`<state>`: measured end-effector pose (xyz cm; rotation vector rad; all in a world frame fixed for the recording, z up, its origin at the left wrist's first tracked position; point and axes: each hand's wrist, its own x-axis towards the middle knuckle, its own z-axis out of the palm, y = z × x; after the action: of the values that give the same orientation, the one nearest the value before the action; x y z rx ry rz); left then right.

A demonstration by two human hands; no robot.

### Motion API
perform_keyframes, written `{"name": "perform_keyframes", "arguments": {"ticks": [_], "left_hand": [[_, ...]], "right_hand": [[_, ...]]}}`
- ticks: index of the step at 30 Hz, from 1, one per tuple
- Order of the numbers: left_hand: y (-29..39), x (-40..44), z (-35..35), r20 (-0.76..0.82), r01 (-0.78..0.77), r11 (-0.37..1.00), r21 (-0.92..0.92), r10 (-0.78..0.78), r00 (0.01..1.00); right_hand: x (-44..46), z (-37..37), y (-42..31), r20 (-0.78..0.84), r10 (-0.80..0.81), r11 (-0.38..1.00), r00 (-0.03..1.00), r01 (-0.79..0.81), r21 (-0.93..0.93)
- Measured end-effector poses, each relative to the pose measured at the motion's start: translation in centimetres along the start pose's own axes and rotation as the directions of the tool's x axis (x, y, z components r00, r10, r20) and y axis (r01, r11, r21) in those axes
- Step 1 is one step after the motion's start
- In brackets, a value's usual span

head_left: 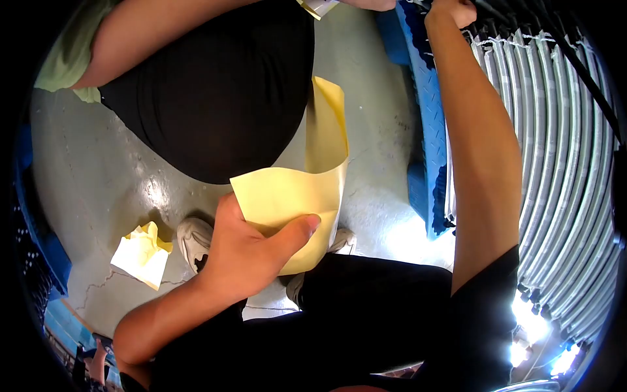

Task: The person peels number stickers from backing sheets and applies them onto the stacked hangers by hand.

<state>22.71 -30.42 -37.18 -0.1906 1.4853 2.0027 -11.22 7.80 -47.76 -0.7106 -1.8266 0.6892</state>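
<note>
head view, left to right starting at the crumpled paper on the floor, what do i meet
crumpled paper → light shoe → left hand gripping yellow sheet → blue textured platform → row of long silvery pieces

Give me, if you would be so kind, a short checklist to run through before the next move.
1. Left hand has a hold on the yellow paper: ok, the thumb lies over it.
2. Right hand has a secure grip: cannot tell, it is at the top edge of the view.
3. Right hand apart from the co-worker's hand: ok, a gap shows between them.
4. Floor free of loose scraps: not ok, crumpled paper lies beside a shoe.
5. Silvery strips lined up side by side: ok.
</note>
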Motion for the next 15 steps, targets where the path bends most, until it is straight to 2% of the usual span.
{"name": "perform_keyframes", "arguments": {"ticks": [2, 4, 7, 11, 13, 15], "left_hand": [[-0.04, -0.05, 0.08, -0.002, 0.002, 1.000, -0.012, -0.002, 1.000], [-0.02, -0.13, 0.01, -0.007, 0.002, 1.000, -0.024, -0.002, 1.000], [0.02, -0.11, 0.02, -0.002, -0.003, 0.999, -0.046, 0.003, 1.000], [0.09, -0.06, 0.00, 0.013, -0.005, 0.999, -0.049, 0.006, 1.000], [0.12, 0.00, 0.07, 0.016, -0.006, 0.999, -0.038, 0.007, 1.000], [0.19, 0.04, 0.09, 0.045, 0.007, 0.999, -0.041, -0.005, 0.999]], "right_hand": [[0.15, 0.01, 0.50, 0.002, -0.010, 1.000, 1.000, 0.010, -0.006], [0.29, 0.03, 0.61, 0.005, -0.095, 0.995, 0.995, 0.095, 0.038], [0.08, -0.31, 0.31, 0.079, -0.019, 0.995, 0.997, 0.012, 0.094], [-0.05, -0.55, 0.13, 0.096, -0.079, 0.996, 0.992, 0.074, 0.060], [0.10, -0.65, -0.10, 0.222, 0.058, 0.938, 0.973, -0.129, 0.323], [0.04, -0.65, -0.27, 0.236, 0.093, 0.910, 0.967, -0.179, 0.375]]}}
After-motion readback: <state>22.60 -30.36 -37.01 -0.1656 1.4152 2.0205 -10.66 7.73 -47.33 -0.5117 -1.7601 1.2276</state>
